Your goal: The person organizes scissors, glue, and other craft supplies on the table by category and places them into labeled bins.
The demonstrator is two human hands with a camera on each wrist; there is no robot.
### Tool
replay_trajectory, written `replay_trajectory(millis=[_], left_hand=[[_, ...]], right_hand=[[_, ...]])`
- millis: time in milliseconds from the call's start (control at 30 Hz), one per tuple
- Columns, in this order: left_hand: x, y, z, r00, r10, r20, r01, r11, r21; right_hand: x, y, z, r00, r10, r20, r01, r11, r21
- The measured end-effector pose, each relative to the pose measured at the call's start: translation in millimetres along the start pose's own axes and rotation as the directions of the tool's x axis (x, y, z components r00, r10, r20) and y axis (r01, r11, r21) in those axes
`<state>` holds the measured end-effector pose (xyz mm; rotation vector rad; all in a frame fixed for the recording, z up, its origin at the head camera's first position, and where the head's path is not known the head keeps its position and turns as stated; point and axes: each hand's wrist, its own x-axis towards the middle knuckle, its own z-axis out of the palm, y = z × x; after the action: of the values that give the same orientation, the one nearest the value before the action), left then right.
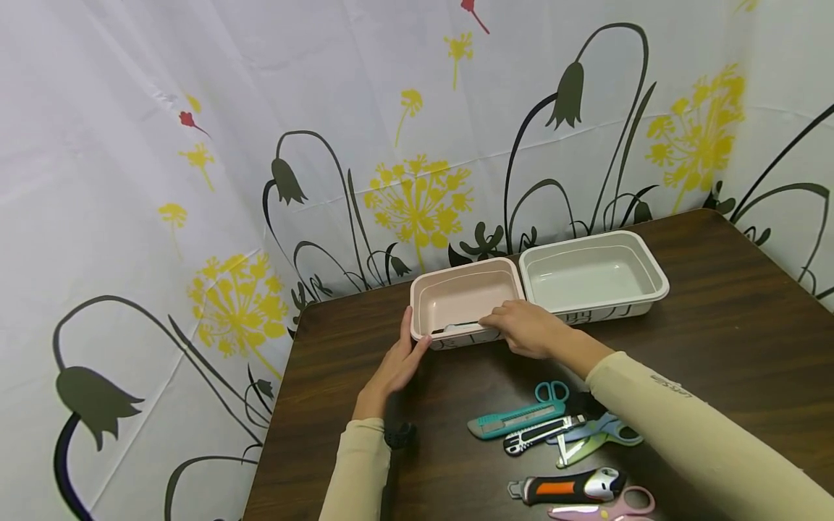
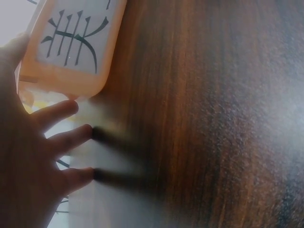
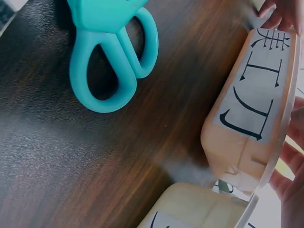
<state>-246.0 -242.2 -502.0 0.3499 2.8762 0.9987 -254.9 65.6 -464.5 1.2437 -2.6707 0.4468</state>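
A pink bin (image 1: 465,269) with a lettered label stands at the back of the table. My left hand (image 1: 396,364) rests at its left end, the thumb at the near corner and the other fingers spread, fairly straight. In the left wrist view, some of those fingers (image 2: 71,141) stand apart from the bin. My right hand (image 1: 524,329) reaches over the near rim, fingertips inside the bin. They meet the end of a slim dark-and-white item (image 1: 449,328) along the inner near wall. Its kind is unclear; my hand seems to pinch it.
A pale grey-green bin (image 1: 589,273) adjoins the pink one on the right. Nearer me lie a teal cutter (image 1: 517,420), teal scissors (image 1: 552,393), a black-and-white cutter (image 1: 541,434), blue scissors (image 1: 589,430), green scissors (image 1: 580,450), an orange-black cutter (image 1: 560,488) and pink scissors (image 1: 602,512).
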Motion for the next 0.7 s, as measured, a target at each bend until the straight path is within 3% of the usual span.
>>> replay_trajectory(millis=[133, 367, 500, 700], left_hand=[[0.2, 0.0, -0.6, 1.0, -0.004, 0.008, 0.004, 1.0, -0.005], [0.9, 0.5, -1.1, 1.0, 0.0, 0.018, 0.001, 1.0, -0.012], [0.7, 0.4, -0.9, 1.0, -0.005, 0.024, 0.005, 1.0, -0.015], [-0.4, 0.4, -1.5, 1.0, -0.008, 0.023, 0.008, 1.0, -0.024]], right_hand=[[-4.8, -3, -2, 1.0, -0.014, -0.028, 0.013, 0.999, -0.03], [-9.2, -25, -11, 0.984, -0.147, -0.1, 0.136, 0.984, -0.112], [-17.8, -38, -13, 0.981, -0.18, -0.074, 0.171, 0.978, -0.118], [-40.9, -51, 0, 0.987, -0.158, -0.026, 0.153, 0.981, -0.121]])
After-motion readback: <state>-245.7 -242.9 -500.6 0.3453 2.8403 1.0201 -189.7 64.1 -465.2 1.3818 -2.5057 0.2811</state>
